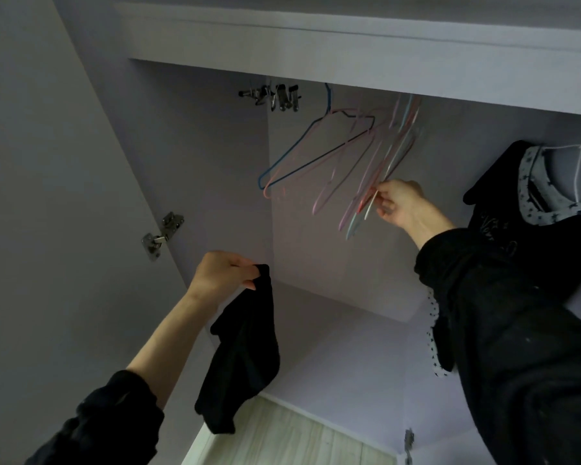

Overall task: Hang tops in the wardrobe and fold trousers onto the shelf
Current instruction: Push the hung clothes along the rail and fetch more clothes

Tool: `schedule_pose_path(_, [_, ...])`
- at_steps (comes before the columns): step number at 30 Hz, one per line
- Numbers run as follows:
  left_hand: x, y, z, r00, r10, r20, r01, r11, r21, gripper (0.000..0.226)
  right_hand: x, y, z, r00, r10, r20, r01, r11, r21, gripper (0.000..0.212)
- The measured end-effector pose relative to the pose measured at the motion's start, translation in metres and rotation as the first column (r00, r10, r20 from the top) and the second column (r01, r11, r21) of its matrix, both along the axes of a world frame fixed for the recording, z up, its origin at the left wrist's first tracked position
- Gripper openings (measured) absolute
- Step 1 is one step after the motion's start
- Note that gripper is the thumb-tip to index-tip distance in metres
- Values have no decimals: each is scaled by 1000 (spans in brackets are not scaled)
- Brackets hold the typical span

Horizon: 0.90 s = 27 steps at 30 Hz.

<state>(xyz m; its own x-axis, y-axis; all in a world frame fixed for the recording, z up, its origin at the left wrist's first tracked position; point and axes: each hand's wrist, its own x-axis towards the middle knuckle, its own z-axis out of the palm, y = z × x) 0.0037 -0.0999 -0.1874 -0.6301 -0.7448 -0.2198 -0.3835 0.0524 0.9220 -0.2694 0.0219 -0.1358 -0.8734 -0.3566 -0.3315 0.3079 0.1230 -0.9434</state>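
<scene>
Black top (239, 350) dangling from my left hand (222, 271), fingers and thumb pinching its upper edge, cloth hanging free before open wardrobe (215, 182). My right hand (399, 204) up among bunch of hangers (366, 169) on rail, fingertips pinching lower end of white hanger (371, 204). Blue and pink hangers swing beside it, blurred. Another black top with dotted grey collar (534, 203) hangs on white hanger at far right. Metal clips (275, 95) hang at left end of rail. Door hinge (163, 234) on left panel.
</scene>
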Motion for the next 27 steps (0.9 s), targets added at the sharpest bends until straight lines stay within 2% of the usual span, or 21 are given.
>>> schedule_pose_path(4, [3,0,1,1000,-6,-16,6,1000,3,19,-4,1,4,999,-30,16,31,998,-61,21])
schedule_pose_path(8, [2,3,-1,1000,-17,-23,17,1000,9,19,-8,13,12,994,-66,89,89,954,-286,25])
schedule_pose_path(10, [-1,4,-2,999,-22,-35,22,1000,16,20,-11,19,15,993,-92,79,113,934,-340,26])
schedule_pose_path(15, [-11,13,-3,995,-70,-70,73,996,42,24,-16,44,8,988,-154,11,149,932,-331,29])
schedule_pose_path(20, [-18,26,-9,993,-88,-81,94,993,70,23,-12,79,-16,964,-258,68,267,927,-263,19])
schedule_pose_path(24, [-22,41,-17,992,-81,-101,94,987,134,13,0,109,-53,937,-342,75,349,932,-102,29])
schedule_pose_path(27, [-26,49,-26,993,-95,-76,106,982,157,15,21,135,-82,931,-352,93,362,921,-143,36])
